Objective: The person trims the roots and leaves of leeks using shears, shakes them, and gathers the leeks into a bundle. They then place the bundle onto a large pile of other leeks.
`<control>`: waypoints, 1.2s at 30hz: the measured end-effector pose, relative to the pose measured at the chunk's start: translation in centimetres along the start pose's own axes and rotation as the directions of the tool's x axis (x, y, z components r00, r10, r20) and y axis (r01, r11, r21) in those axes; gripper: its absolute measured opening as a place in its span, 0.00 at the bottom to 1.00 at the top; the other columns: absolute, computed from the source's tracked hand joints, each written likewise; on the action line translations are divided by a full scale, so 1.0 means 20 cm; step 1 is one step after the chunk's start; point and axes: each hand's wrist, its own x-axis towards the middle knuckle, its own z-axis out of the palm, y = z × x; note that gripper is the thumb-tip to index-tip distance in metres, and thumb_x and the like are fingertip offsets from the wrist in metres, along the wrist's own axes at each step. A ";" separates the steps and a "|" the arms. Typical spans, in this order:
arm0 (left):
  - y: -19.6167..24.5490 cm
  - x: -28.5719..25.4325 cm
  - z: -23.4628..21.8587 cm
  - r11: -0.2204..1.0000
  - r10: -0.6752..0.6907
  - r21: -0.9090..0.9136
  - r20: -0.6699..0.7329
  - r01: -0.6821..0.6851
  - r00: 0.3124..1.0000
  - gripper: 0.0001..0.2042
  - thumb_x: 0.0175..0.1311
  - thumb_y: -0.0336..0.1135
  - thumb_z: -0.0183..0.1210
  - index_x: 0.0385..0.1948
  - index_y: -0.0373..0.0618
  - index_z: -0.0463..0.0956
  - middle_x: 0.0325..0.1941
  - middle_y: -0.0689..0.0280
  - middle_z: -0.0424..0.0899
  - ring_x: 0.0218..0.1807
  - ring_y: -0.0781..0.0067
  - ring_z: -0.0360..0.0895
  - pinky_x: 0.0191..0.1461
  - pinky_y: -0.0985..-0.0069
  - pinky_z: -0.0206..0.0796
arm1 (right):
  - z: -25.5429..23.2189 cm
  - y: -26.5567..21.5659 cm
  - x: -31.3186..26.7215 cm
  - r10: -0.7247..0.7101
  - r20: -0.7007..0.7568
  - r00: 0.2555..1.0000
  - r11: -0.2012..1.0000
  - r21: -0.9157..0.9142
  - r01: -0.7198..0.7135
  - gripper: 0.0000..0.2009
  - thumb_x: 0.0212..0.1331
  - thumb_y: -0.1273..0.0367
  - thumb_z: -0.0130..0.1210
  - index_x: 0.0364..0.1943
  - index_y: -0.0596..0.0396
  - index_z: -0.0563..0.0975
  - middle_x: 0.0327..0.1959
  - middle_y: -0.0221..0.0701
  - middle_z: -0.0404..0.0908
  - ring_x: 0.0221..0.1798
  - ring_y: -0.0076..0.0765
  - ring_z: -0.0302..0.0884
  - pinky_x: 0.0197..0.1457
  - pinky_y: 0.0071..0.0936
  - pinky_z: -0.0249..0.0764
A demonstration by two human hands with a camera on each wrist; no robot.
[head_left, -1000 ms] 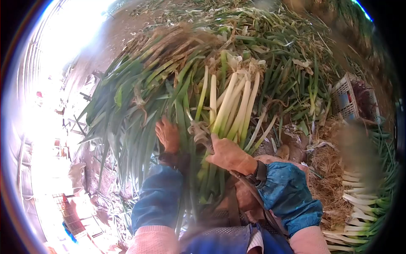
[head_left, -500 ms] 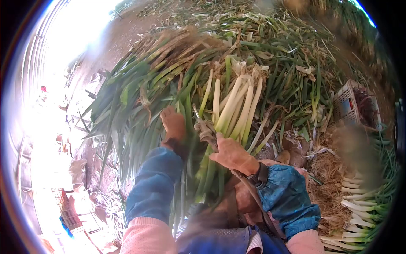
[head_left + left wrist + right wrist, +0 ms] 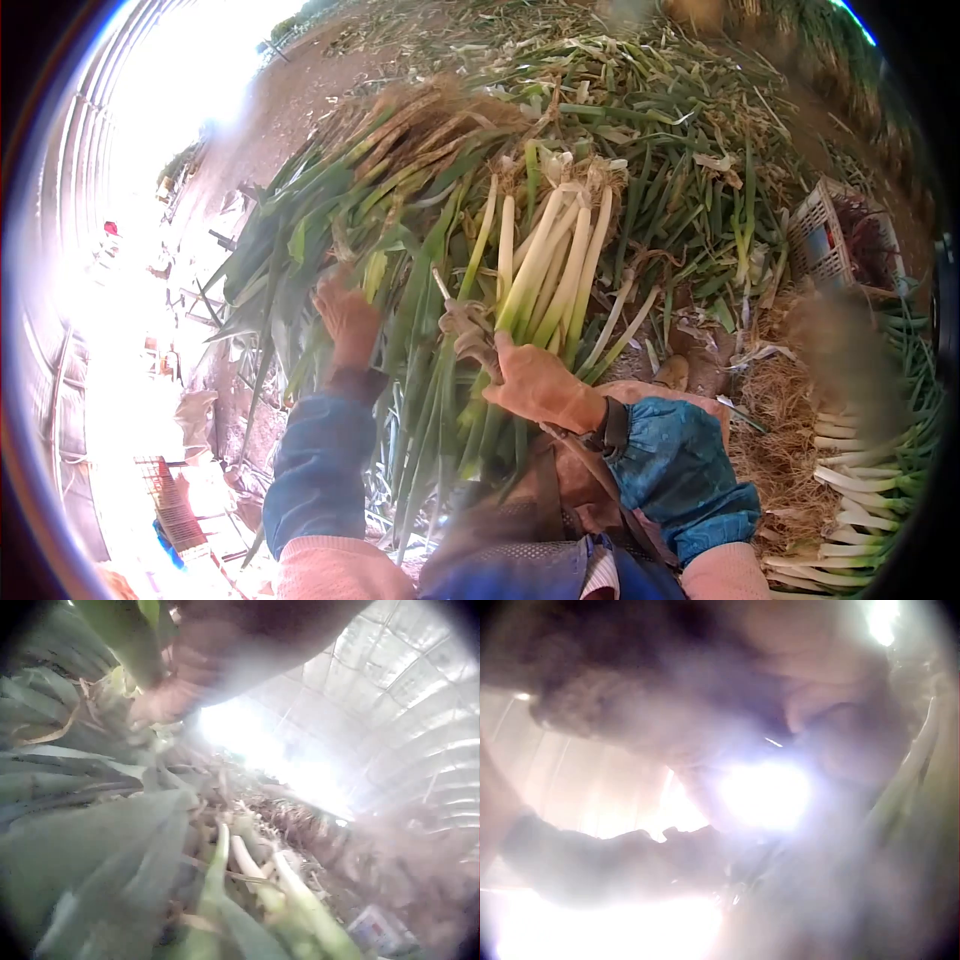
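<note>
In the head view, your right hand (image 3: 550, 378) grips a grey tool with a thin pale tip (image 3: 465, 325), its fingers curled round it and the tip pointing to the far left. Just beyond that hand lie the long white-stalked leeks (image 3: 534, 255) in a loose bundle: the long axis runs near to far, tilted slightly right, roots at the far end, green tops towards your lap. Your left hand (image 3: 347, 315) is at the heap of broad green leaves (image 3: 290, 245) on the left; you cannot tell there whether its fingers are grasping or released. A whitish plastic crate (image 3: 815, 240) stands at the far right, and a row of cleaned white-and-green leeks (image 3: 850, 475) lies near right.

In the left wrist view, your blurred fingers touch the leaves, with white stalks to their right, root ends pointing far.

In the right wrist view, blur and glare hide your grip; pale stalks show at the right edge.
</note>
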 end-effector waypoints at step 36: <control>0.18 -0.20 0.36 0.630 -0.123 -0.596 0.556 0.498 0.822 0.11 0.49 0.32 0.57 0.33 0.35 0.76 0.23 0.57 0.78 0.29 0.57 0.76 0.33 0.66 0.67 | 0.03 0.02 -0.05 0.046 0.133 0.990 0.999 -0.017 -0.044 0.23 0.44 0.64 0.58 0.39 0.65 0.62 0.26 0.57 0.75 0.35 0.65 0.74 0.41 0.48 0.71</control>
